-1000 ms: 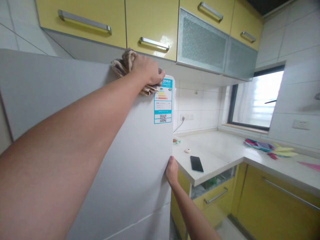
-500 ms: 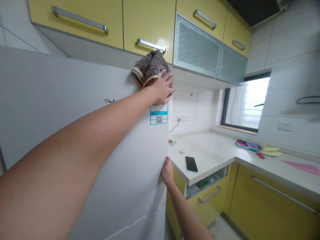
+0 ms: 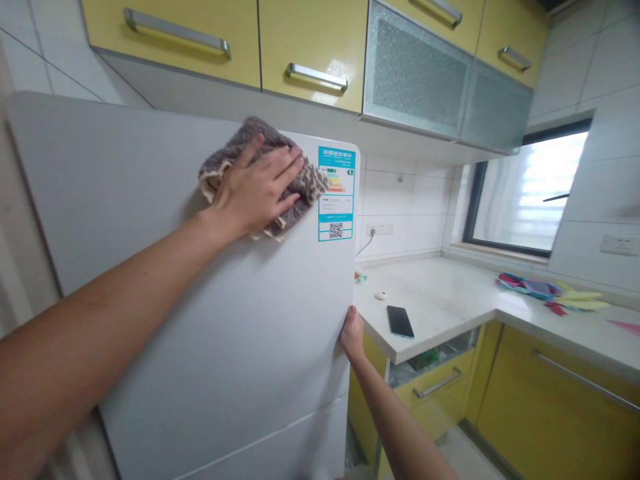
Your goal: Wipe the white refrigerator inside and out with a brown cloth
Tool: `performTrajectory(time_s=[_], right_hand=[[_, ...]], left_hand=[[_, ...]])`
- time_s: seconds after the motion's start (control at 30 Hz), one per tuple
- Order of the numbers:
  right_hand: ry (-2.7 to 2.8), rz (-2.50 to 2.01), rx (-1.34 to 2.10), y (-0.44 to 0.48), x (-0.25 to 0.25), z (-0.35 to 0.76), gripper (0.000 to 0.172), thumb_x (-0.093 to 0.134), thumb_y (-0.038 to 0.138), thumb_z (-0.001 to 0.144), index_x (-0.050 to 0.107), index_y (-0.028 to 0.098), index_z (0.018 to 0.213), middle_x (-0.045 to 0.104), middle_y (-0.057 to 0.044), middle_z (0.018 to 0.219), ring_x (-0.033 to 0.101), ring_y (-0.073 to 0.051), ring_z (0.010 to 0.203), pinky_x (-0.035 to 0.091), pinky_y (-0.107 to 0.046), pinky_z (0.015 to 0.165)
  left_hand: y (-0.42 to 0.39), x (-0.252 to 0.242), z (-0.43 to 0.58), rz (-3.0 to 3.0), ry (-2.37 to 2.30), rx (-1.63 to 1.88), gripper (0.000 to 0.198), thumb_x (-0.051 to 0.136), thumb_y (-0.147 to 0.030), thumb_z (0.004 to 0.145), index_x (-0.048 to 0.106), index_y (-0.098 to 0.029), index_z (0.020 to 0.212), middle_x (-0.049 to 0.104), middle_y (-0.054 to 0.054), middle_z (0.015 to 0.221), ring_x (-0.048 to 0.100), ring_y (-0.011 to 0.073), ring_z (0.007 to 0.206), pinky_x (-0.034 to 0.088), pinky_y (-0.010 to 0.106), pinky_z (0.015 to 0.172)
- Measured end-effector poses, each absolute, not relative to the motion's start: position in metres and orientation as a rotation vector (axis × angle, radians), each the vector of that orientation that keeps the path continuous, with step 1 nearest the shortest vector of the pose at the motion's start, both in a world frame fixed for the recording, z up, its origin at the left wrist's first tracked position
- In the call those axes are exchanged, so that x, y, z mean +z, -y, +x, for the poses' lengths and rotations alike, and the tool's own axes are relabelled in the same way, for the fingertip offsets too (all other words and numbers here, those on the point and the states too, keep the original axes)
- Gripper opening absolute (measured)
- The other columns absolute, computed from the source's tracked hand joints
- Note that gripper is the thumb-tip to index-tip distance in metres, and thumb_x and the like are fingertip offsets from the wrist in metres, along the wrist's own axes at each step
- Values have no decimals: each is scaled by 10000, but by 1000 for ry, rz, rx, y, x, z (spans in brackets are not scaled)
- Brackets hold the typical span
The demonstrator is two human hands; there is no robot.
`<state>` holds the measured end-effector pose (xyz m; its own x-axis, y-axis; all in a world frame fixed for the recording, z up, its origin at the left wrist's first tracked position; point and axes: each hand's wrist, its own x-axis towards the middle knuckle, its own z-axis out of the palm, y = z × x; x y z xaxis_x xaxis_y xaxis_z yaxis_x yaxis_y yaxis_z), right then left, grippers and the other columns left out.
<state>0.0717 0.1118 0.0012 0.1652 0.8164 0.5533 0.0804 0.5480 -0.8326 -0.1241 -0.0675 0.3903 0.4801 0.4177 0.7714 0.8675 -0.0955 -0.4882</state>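
My left hand [image 3: 255,190] presses a brown fleecy cloth [image 3: 305,193] with pale edging flat against the upper part of a light grey refrigerator door [image 3: 240,333]. Its fingers lie spread across the cloth, which bunches at the left. Just right of the cloth is a blue-and-white energy label [image 3: 336,207] with a QR code; the cloth's corner reaches its left edge. Lower down, my right hand [image 3: 353,335] grips the door's right edge, the thumb showing at the rim and the other fingers hidden behind it.
Yellow wall cabinets [image 3: 310,40] hang above the refrigerator. To the right, a white counter [image 3: 440,287] carries a phone [image 3: 400,321], a small white round object [image 3: 381,295] and a pile of coloured cloths [image 3: 535,287]. A window [image 3: 530,190] is beyond; yellow base cabinets [image 3: 550,393] stand below.
My left hand has moved the cloth left and down from the door's top right corner, uncovering the label. The right hand keeps its hold on the edge. The view has shifted slightly.
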Motion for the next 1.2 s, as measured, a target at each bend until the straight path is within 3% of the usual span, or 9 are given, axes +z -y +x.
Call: performTrajectory(time_s=[0.13,0.33,0.5,0.6,0.73,0.87,0.93,1.07,1.2], right_hand=[[1311,-895,627,-111,2,73,960,202,918,958,751,134,1048,769,-212,1139,700,-324,1113,526,-442,991],[1372,-908,630,-111,4,77,1012,166,962,921,748,138,989,771,-206,1083,701,-325,1076,529,-446,973],[1322,-889,619,-110,4,73,966,195,930,953,746,140,1028,776,-198,1108,709,-311,1071,538,-435,977],[1300,-890,613,-109,4,72,977,195,939,945,744,136,1041,774,-207,1128,706,-322,1093,532,-451,1002],[1312,-902,618,-111,4,74,975,192,942,945,741,141,1035,773,-207,1146,698,-327,1122,529,-454,1020],[1335,-910,607,-112,5,76,1034,180,984,907,755,136,1045,777,-212,1146,694,-347,1154,534,-465,1042],[1336,-909,622,-112,6,76,1087,172,991,902,765,109,1132,763,-228,1217,679,-362,1228,520,-474,1087],[1346,-921,648,-111,7,75,1170,146,994,897,749,63,1268,723,-252,1337,635,-378,1343,479,-497,1167],[1349,-915,675,-113,4,76,1174,146,984,907,741,51,1300,709,-257,1364,623,-381,1375,450,-520,1206]], left_hand=[[57,380,-108,-1525,1180,-725,996,682,-510,918,175,-343,1759,271,33,1811,82,414,1689,0,689,1352],[56,317,-116,-1924,961,-207,874,553,-562,1000,239,-240,1749,300,68,1799,136,368,1689,55,582,1373],[115,379,-183,-1397,1243,-841,830,486,-590,1005,184,-372,1747,118,-127,1833,54,370,1693,-37,646,1365],[125,379,-189,-1207,1308,-974,899,527,-590,977,163,-326,1755,66,-126,1837,22,397,1691,-27,654,1370],[107,273,-167,-1551,1246,-529,926,592,-547,967,200,-273,1760,184,13,1818,104,370,1693,111,633,1375],[113,138,-181,-1923,1102,-154,810,538,-538,985,259,-401,1733,379,-77,1738,302,237,1644,346,447,1317],[130,111,-200,-1963,1129,-117,779,552,-528,982,302,-433,1713,442,-78,1701,376,231,1613,383,425,1290],[160,185,-230,-1711,1285,-345,814,599,-551,981,284,-432,1721,417,-35,1731,317,310,1644,238,577,1356],[171,346,-245,-1117,1423,-858,766,537,-572,1005,334,-344,1708,-2,-57,1854,35,436,1680,46,679,1365]])
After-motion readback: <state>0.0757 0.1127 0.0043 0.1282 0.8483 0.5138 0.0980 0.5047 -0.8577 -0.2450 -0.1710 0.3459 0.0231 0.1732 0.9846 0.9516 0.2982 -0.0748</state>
